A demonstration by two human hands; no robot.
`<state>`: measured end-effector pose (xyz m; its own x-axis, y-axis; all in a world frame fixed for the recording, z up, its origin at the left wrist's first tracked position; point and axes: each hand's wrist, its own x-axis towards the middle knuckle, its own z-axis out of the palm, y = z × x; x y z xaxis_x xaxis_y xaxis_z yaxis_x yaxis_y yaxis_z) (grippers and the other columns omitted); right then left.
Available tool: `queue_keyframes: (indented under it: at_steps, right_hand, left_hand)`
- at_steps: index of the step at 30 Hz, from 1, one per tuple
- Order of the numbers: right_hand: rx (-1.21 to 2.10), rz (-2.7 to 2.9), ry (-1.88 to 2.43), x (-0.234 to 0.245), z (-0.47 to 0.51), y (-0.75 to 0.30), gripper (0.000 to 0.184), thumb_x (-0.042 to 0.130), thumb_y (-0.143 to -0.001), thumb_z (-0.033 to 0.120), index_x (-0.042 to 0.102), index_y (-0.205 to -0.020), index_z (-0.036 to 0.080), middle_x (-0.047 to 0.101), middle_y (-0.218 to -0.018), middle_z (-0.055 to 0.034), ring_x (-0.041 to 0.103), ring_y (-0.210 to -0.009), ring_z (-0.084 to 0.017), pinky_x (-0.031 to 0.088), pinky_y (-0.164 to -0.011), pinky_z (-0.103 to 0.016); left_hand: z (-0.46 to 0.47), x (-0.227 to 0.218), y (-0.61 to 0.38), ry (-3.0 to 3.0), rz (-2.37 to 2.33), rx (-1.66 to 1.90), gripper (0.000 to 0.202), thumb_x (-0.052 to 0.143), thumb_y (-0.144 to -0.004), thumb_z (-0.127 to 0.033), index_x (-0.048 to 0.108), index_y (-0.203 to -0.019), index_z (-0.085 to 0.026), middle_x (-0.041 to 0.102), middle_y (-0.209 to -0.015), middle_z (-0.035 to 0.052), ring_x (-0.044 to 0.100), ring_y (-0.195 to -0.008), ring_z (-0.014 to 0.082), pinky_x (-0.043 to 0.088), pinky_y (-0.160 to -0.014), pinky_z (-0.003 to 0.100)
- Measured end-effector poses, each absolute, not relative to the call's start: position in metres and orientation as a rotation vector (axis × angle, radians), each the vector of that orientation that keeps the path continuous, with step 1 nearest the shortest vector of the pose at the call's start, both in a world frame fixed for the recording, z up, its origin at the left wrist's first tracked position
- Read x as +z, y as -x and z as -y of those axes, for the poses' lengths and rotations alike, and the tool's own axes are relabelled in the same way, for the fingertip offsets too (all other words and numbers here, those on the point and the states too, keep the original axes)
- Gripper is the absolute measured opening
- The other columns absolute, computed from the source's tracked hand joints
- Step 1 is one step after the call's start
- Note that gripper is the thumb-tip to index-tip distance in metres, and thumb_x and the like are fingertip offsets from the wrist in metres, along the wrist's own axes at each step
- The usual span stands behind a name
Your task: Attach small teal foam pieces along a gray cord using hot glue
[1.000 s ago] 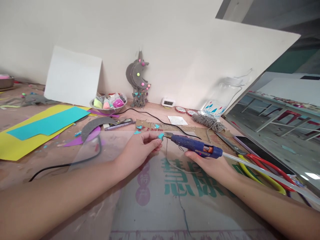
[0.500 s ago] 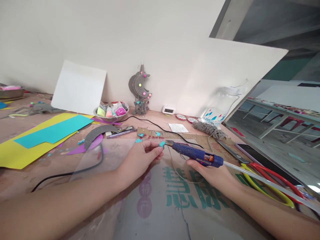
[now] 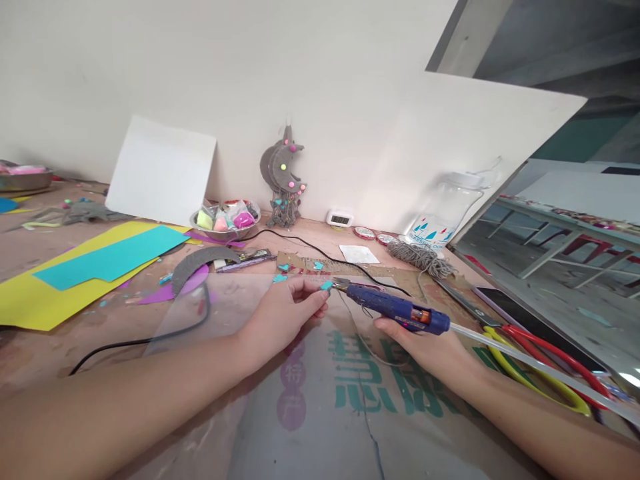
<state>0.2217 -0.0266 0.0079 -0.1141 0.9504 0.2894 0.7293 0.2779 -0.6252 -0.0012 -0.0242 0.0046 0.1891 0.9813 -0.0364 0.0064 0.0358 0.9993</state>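
Note:
Between the thumb and fingers of my left hand (image 3: pixel 287 313) is a small turquoise cut-out piece (image 3: pixel 327 285); its full shape is hidden. My right hand (image 3: pixel 425 343) grips a blue hot glue gun (image 3: pixel 395 308) with a clear glue stick (image 3: pixel 530 363) sticking out of its back. The nozzle points left and sits right at the turquoise piece; whether it touches, I cannot tell. A thin grey string (image 3: pixel 367 343) hangs below the nozzle. Other small turquoise cut-outs (image 3: pixel 318 265) lie just beyond my left hand, on cardboard (image 3: pixel 295 260) and a clear sheet (image 3: pixel 225 300).
Scissors (image 3: pixel 530 363) and a phone (image 3: pixel 525 320) lie at right, near grey yarn (image 3: pixel 420 259) and a clear bottle (image 3: pixel 445 207). A bowl of coloured clay (image 3: pixel 225 223), a timer (image 3: pixel 340 217) and a moon ornament (image 3: pixel 285 173) are behind. Turquoise and yellow sheets (image 3: pixel 30 300) lie left.
The turquoise piece looks turned slightly in my left fingers. The glue gun stays at it, and the whole view has shifted a little.

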Motion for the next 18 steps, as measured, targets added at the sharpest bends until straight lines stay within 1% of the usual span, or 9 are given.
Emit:
queue_keyframes:
  at_steps: [3,5,10,14,18]
  right_hand:
    - [0.442,1.867,1.550,0.0082,0.0271,-0.2205,0.019,0.065,-0.071,0.042,0.061,-0.071,0.024,0.073,-0.075,-0.0004,0.069,-0.073,-0.022,0.058,-0.065,-0.031]
    - [0.444,1.852,1.555,0.0084,0.0272,-0.2198,0.020,0.065,-0.070,0.043,0.060,-0.069,0.023,0.073,-0.074,-0.0007,0.069,-0.073,-0.022,0.058,-0.065,-0.030]
    - [0.466,1.886,1.487,0.0103,0.0273,-0.2182,0.017,0.064,-0.072,0.039,0.066,-0.078,0.023,0.074,-0.081,0.0002,0.069,-0.074,-0.022,0.058,-0.066,-0.030]
    - [0.439,1.900,1.530,0.0125,0.0304,-0.2165,0.016,0.062,-0.074,0.037,0.069,-0.084,0.028,0.073,-0.077,0.0039,0.070,-0.072,-0.024,0.059,-0.064,-0.032]
    - [0.409,1.899,1.541,0.0122,0.0323,-0.2159,0.019,0.062,-0.074,0.038,0.070,-0.089,0.031,0.074,-0.084,0.0047,0.070,-0.077,-0.026,0.060,-0.067,-0.032]
  left_hand:
    - [0.0230,0.0007,0.0024,-1.299,-1.101,1.033,0.024,0.059,-0.077,-0.039,0.055,-0.071,-0.017,0.058,-0.066,-0.0020,0.056,-0.060,0.0107,0.042,-0.059,0.022]
    - [0.0222,-0.0017,0.0030,-1.311,-1.100,1.034,0.025,0.059,-0.077,-0.041,0.054,-0.071,-0.017,0.059,-0.065,-0.0020,0.056,-0.058,0.0113,0.042,-0.057,0.023]
    - [0.0225,-0.0021,0.0038,-1.335,-1.115,1.019,0.025,0.058,-0.077,-0.041,0.054,-0.072,-0.017,0.059,-0.067,-0.0009,0.057,-0.061,0.0123,0.040,-0.055,0.022]
    - [0.0219,-0.0024,0.0039,-1.364,-1.086,1.033,0.024,0.057,-0.079,-0.040,0.055,-0.071,-0.017,0.059,-0.066,-0.0008,0.056,-0.061,0.0117,0.041,-0.056,0.022]
    - [0.0215,-0.0036,0.0038,-1.364,-1.099,1.023,0.025,0.058,-0.078,-0.041,0.056,-0.071,-0.017,0.060,-0.066,-0.0002,0.056,-0.060,0.0119,0.040,-0.055,0.022]
